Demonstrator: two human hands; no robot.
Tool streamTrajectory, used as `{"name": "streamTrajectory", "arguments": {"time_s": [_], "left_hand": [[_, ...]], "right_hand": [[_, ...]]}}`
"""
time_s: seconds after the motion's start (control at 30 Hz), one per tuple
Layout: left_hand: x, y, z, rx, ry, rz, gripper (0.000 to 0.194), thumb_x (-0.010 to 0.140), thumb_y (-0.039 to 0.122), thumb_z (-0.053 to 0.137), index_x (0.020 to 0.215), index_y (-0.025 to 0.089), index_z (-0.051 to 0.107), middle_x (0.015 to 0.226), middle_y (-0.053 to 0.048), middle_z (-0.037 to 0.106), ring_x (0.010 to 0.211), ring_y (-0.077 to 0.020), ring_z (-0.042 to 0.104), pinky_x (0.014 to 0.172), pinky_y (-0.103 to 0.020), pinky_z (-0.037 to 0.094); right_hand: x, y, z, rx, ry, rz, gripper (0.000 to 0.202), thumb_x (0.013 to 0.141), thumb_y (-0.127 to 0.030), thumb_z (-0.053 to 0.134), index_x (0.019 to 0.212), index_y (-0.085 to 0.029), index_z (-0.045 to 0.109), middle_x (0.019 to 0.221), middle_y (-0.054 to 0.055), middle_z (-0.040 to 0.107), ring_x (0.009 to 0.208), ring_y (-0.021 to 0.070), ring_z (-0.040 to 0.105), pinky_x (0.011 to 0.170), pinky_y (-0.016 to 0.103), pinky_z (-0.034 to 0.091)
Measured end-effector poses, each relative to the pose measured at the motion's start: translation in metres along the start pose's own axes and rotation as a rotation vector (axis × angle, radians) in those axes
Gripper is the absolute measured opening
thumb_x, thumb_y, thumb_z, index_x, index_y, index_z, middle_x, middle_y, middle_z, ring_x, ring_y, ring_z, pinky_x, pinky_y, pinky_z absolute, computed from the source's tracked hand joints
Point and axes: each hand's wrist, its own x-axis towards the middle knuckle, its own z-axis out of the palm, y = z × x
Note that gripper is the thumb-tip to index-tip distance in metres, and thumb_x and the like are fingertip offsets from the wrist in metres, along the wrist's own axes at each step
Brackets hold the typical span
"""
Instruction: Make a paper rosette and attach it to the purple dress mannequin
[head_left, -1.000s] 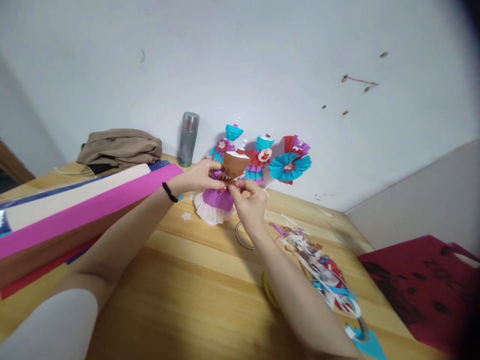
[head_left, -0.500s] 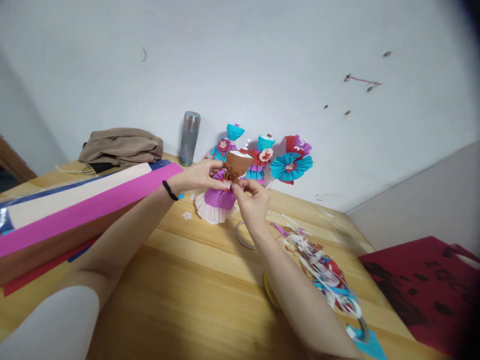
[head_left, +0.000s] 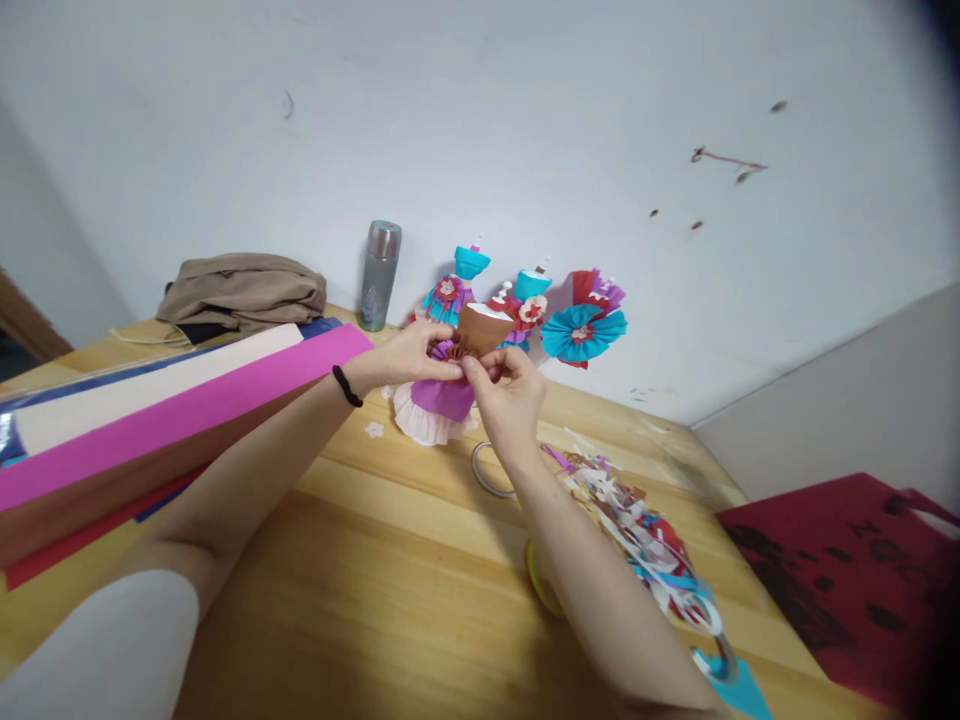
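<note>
A small paper dress figure (head_left: pixel 442 398) with a brown top, a purple skirt and a pale pink ruffled hem tilts between my hands above the table. My left hand (head_left: pixel 416 352) grips its waist from the left, fingers behind and thumb in front, by a pleated purple and brown rosette. From the right, my right hand (head_left: pixel 511 390) pinches at the rosette, thumb and index finger close to my left thumb. The fingertips cover the rosette's middle. Behind stand a blue-topped dress (head_left: pixel 471 264), another blue-topped dress (head_left: pixel 532 284) and one with a large blue rosette (head_left: pixel 583 333).
Coloured paper sheets (head_left: pixel 187 405) lie at the left, near a brown cloth (head_left: pixel 247 288) and a grey flask (head_left: pixel 380 278). A tape ring (head_left: pixel 481 478), a yellow roll (head_left: pixel 541 580) and paper scraps (head_left: pixel 645 530) lie nearer me. A red bag (head_left: pixel 847 580) is at the right.
The brown top has tilted to the right. Both hands have shifted slightly at the waist, and the pale flower seen there before is now covered by my fingers.
</note>
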Motion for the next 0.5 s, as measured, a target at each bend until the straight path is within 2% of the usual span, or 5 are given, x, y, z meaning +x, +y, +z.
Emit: {"name": "streamTrajectory", "arguments": {"time_s": [0.13,0.23,0.4,0.5], "left_hand": [[0.000,0.002,0.001,0.004,-0.010,-0.006,0.028,0.072,0.030,0.074,0.091,0.011,0.068,0.086,-0.004,0.066,0.081,-0.0162,0.062,0.071,-0.027,0.049],[-0.001,0.002,0.001,-0.009,-0.017,-0.016,0.030,0.072,0.031,0.073,0.093,0.011,0.068,0.087,-0.004,0.066,0.081,-0.0159,0.062,0.071,-0.027,0.049],[0.000,0.003,0.001,-0.085,-0.025,0.004,0.038,0.074,0.031,0.075,0.104,0.010,0.067,0.100,-0.008,0.070,0.091,-0.0185,0.066,0.080,-0.030,0.052],[0.000,0.004,0.001,-0.062,0.000,0.030,0.046,0.074,0.029,0.077,0.114,0.011,0.064,0.111,-0.011,0.071,0.101,-0.0211,0.066,0.087,-0.032,0.052]], "right_hand": [[0.003,0.000,0.005,0.050,0.016,0.090,0.026,0.071,-0.034,0.067,0.058,-0.022,0.048,0.054,-0.006,0.044,0.053,0.0109,0.040,0.054,0.027,0.033],[0.002,0.000,0.003,0.124,-0.021,0.144,0.027,0.071,-0.036,0.067,0.058,-0.022,0.048,0.054,-0.006,0.044,0.053,0.0104,0.040,0.053,0.026,0.033],[-0.004,0.000,-0.009,0.218,-0.052,0.108,0.031,0.080,-0.040,0.061,0.059,-0.021,0.048,0.056,-0.005,0.046,0.056,0.0108,0.042,0.057,0.027,0.034],[-0.008,0.001,-0.014,0.217,-0.050,0.114,0.030,0.080,-0.039,0.062,0.059,-0.021,0.048,0.056,-0.005,0.044,0.057,0.0105,0.041,0.057,0.027,0.033]]}}
